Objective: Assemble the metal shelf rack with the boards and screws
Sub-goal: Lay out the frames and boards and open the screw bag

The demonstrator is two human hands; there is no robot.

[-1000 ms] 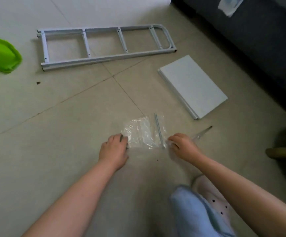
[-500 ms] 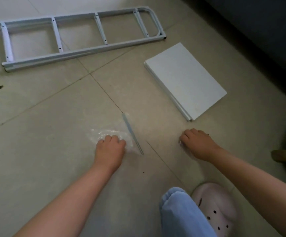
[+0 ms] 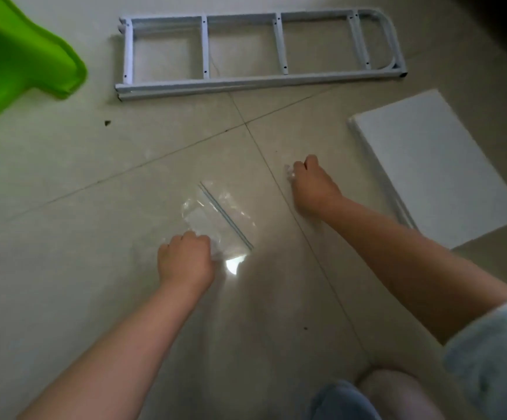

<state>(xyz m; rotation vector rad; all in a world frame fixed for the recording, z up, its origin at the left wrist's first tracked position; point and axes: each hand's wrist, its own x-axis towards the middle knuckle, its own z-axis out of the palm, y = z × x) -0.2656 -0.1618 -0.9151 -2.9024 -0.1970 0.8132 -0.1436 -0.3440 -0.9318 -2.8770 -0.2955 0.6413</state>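
Metal frame: my white ladder-shaped side frame (image 3: 261, 51) lies flat on the floor (image 3: 64, 183) at 12 o'clock, bare, with no board fixed to it.
Boards: the white boards (image 3: 437, 168) sit stacked at 2 o'clock, well apart from the frame and untouched.
Screw bag: a clear zip bag (image 3: 218, 216) lies in the middle of the floor, its blue seal strip running diagonally; I cannot make out screws inside it.
Left hand: my left hand (image 3: 185, 262) is curled, fingers pinching the bag's near corner at 6 o'clock of the bag.
Right hand: my right hand (image 3: 312, 186) is closed on a small bit of clear plastic at its fingertips, at 3 o'clock of the bag; what it holds is too blurred to name.
Other things: a green plastic object (image 3: 18, 65) sits at 10 o'clock, outside the job.
Done so far: I judge only the unpacking is under way; parts are laid out.
Left to do: everything structural, namely getting the screws out, setting boards against the frame, and fastening them. I see only one side frame.
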